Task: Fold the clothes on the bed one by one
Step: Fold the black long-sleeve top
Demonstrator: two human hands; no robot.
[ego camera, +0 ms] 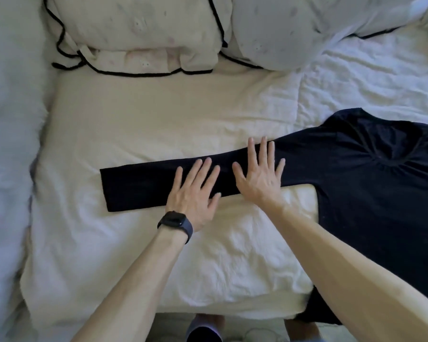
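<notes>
A dark navy long-sleeved top (371,193) lies spread flat on the cream bed sheet (146,124), its body at the right and one sleeve (139,187) stretched out to the left. My left hand (195,193), with a dark watch on the wrist, lies flat with spread fingers on the middle of that sleeve. My right hand (260,176) presses flat on the sleeve just to the right, nearer the shoulder. The top's lower hem hangs over the bed's front edge at the lower right.
Two pale pillows with black piping lie at the head of the bed, one (139,33) at the top middle, one (294,28) at the top right. A white rumpled duvet (371,80) covers the right. A white fluffy surface (8,144) borders the left.
</notes>
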